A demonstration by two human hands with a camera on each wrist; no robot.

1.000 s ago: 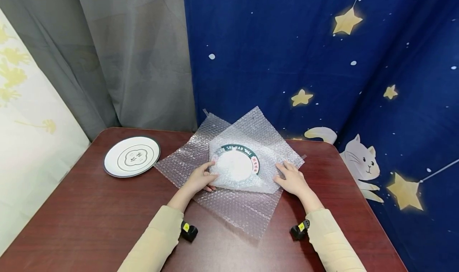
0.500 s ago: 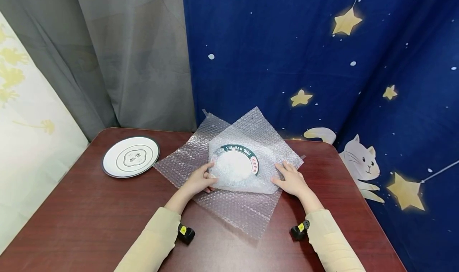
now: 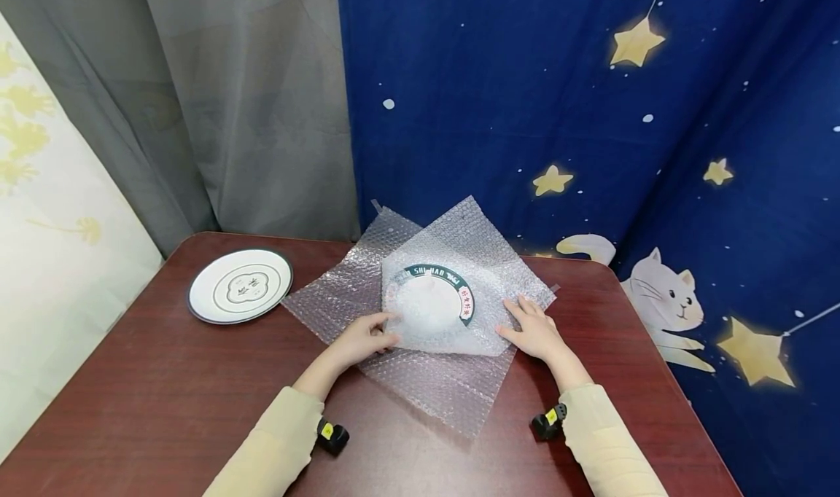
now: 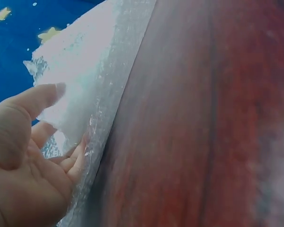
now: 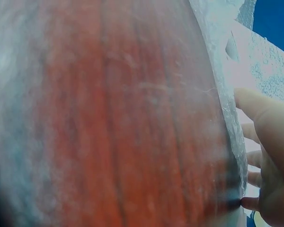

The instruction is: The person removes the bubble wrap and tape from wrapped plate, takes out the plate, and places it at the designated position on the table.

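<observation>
A white plate (image 3: 429, 300) with a green and red printed rim lies under folded bubble wrap (image 3: 482, 238) in the middle of the table. My left hand (image 3: 359, 339) holds the left front corner of the bundle, thumb at the front edge and bent fingers against the wrap. In the left wrist view its fingers (image 4: 75, 161) curl at the wrap's edge. Resting on the bundle's right side is my right hand (image 3: 534, 329), its fingers spread. Its thumb (image 5: 253, 101) lies over the wrap in the right wrist view, the other fingers along the edge.
A second white plate (image 3: 223, 282) with a dark rim and a printed centre lies at the table's (image 3: 164, 409) back left. More bubble wrap (image 3: 436, 391) spreads under the bundle toward the front. A blue curtain (image 3: 459, 81) hangs behind the back edge.
My left hand has shifted slightly toward me and down along the bundle's left edge, its fingers drawn closer together. The right hand and the wrapped plate stay almost still.
</observation>
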